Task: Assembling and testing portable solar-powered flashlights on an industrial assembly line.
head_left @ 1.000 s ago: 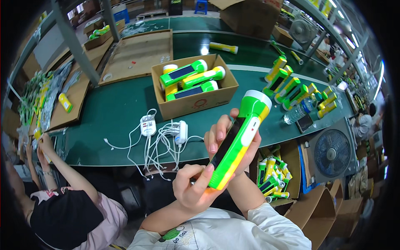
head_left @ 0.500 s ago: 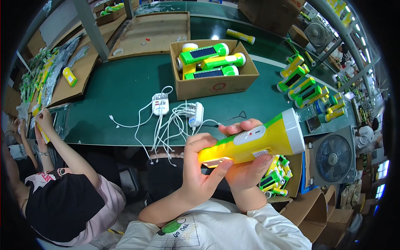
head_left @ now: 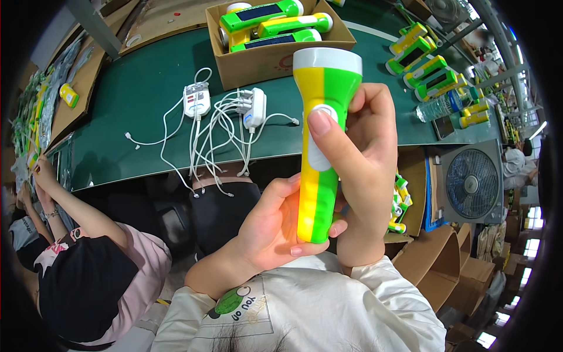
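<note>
A yellow and green flashlight [head_left: 316,199] with a white head stands nearly upright in both my hands, above the near edge of the bench. My right hand [head_left: 369,152] wraps its right side, the thumb lying on the white switch panel. Around the lower end curl the fingers of my left hand [head_left: 272,220], partly hidden behind the body. Beyond it, an open cardboard box [head_left: 246,69] holds several flashlights like it, some with dark solar panels. To the left lie a white power strip [head_left: 196,100] and a white charger block [head_left: 254,108] with tangled white cables.
More flashlights [head_left: 410,56] stand in a row at the right, near a clear plastic bottle [head_left: 437,107] and a dark phone [head_left: 443,127]. A grey fan [head_left: 471,179] and cardboard boxes [head_left: 431,258] are at my right. A co-worker [head_left: 88,287] sits at my left.
The flashlight has turned from lying sideways to upright, its head now pointing away from me. My right thumb has come onto the switch panel. The view has shifted.
</note>
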The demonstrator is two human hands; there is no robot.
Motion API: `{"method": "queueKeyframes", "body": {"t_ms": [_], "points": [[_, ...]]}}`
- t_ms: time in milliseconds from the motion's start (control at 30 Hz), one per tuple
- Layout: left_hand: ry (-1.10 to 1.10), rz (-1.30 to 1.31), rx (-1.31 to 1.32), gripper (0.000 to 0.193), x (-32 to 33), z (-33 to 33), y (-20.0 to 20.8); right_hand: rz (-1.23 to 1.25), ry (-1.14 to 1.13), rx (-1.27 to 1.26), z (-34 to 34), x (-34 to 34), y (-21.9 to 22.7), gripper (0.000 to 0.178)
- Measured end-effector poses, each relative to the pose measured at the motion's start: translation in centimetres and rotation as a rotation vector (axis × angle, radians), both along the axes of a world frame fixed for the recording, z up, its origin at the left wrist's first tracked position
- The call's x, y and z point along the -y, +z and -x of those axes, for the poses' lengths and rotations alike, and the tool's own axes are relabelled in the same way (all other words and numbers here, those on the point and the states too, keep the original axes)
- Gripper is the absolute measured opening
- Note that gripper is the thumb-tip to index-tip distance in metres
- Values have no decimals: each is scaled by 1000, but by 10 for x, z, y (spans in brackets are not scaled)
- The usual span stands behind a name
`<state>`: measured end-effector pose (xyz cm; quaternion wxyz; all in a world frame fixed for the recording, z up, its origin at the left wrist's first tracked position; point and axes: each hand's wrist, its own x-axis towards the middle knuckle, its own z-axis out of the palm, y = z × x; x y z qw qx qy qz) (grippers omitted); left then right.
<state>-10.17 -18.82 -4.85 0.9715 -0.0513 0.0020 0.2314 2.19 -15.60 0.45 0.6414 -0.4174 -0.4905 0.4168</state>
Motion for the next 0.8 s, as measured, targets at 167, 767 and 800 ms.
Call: {"method": "queueKeyframes", "body": {"t_ms": [167,767,800], "points": [[-46,-24,-129,45,-6,2,-11,22,21,103,-10,1,-9,42],[220,-509,75,105,11,22,-45,-61,-272,-506,-10,21,-29,60],[207,-469,179,106,9,22,-48,-66,-269,-513,-11,20,-30,60]]}}
